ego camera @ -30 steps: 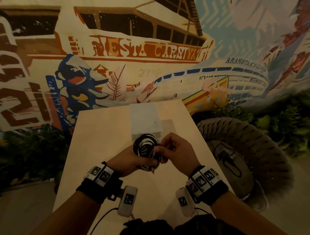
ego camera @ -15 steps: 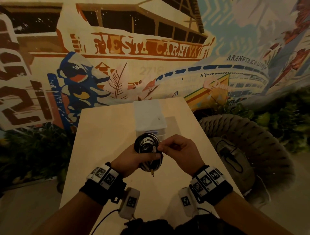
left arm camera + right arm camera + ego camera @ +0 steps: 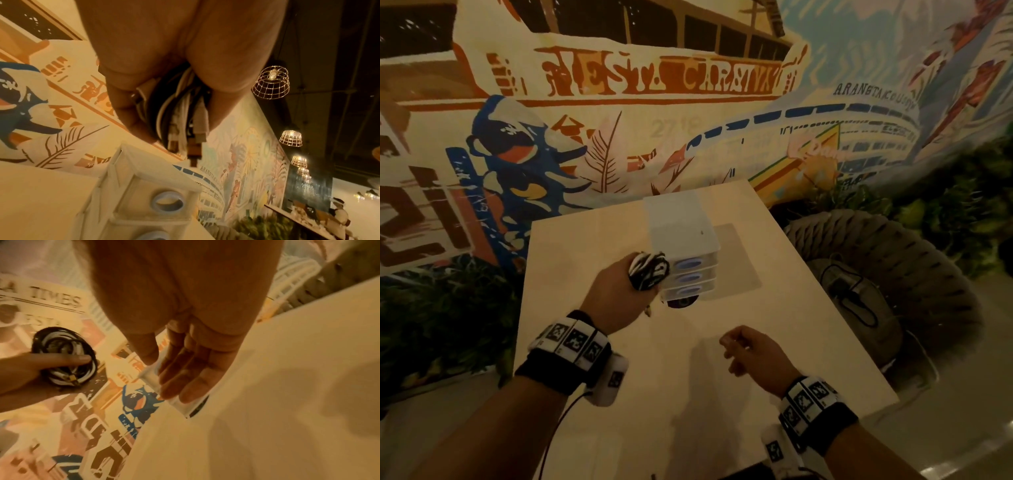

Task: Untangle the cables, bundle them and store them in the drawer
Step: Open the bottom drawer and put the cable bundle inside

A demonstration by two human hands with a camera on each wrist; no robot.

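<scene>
My left hand (image 3: 619, 291) grips a coiled bundle of black and white cables (image 3: 649, 270), held up just left of the front of the white drawer unit (image 3: 681, 226). The left wrist view shows the bundle (image 3: 176, 113) pinched between thumb and fingers, a USB plug hanging down above the unit's top drawer handle (image 3: 167, 203). The right wrist view shows the bundle (image 3: 63, 356) with the left thumb across it. My right hand (image 3: 746, 349) hovers over the table nearer me, fingers loosely curled, holding nothing. All three drawers look closed.
The light wooden table (image 3: 808, 335) stands against a painted mural wall (image 3: 619, 102). A woven round seat (image 3: 887, 281) with a dark cable on it sits right of the table. Plants (image 3: 431, 325) line the floor to the left.
My right hand let go of the bundle and drew back toward me. My left hand carried the bundle forward to the drawer unit's front.
</scene>
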